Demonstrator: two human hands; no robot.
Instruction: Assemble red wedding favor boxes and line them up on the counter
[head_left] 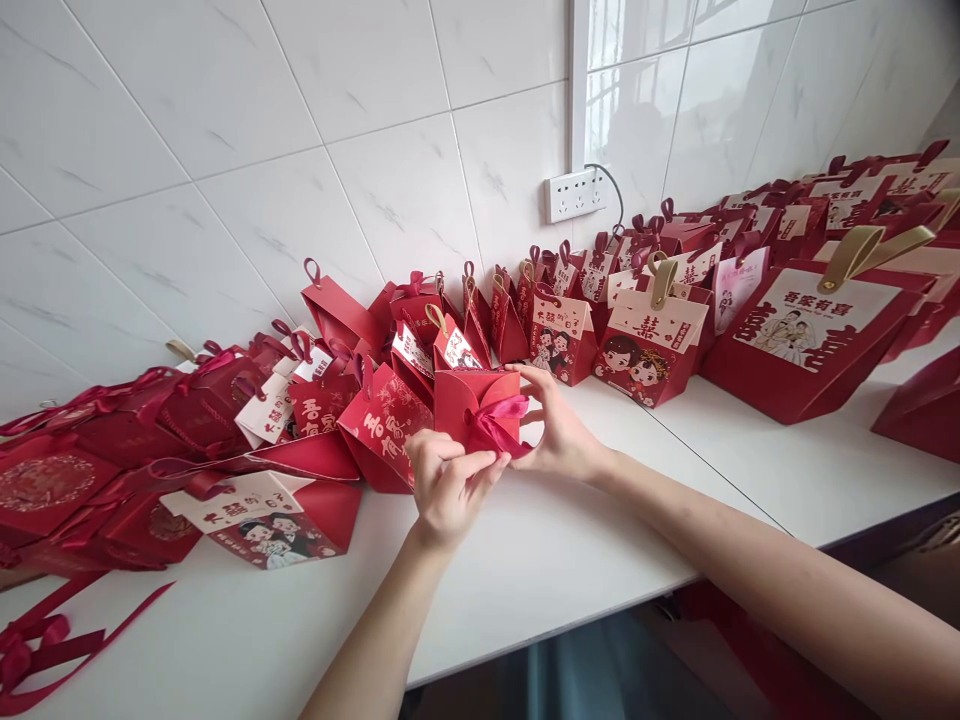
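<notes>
In front of me is a small red gift box (455, 396) with a magenta ribbon bow (496, 420) on its near face. My right hand (561, 428) grips the box from its right side, thumb near the bow's lower end and fingers along the edge. With thumb and fingertips together, my left hand (452, 485) pinches at the lower part of the ribbon; the exact contact is partly hidden by the fingers. Just behind and left stands a larger red box with gold lettering (386, 420). A box with a cartoon couple (274, 530) lies tilted to the left.
Many red and cream gift boxes line the white table (525, 580) along the tiled wall. A big box with a gold handle (814, 335) stands at right. Loose ribbon (56, 640) lies at the left front. A power strip (576, 195) is on the wall.
</notes>
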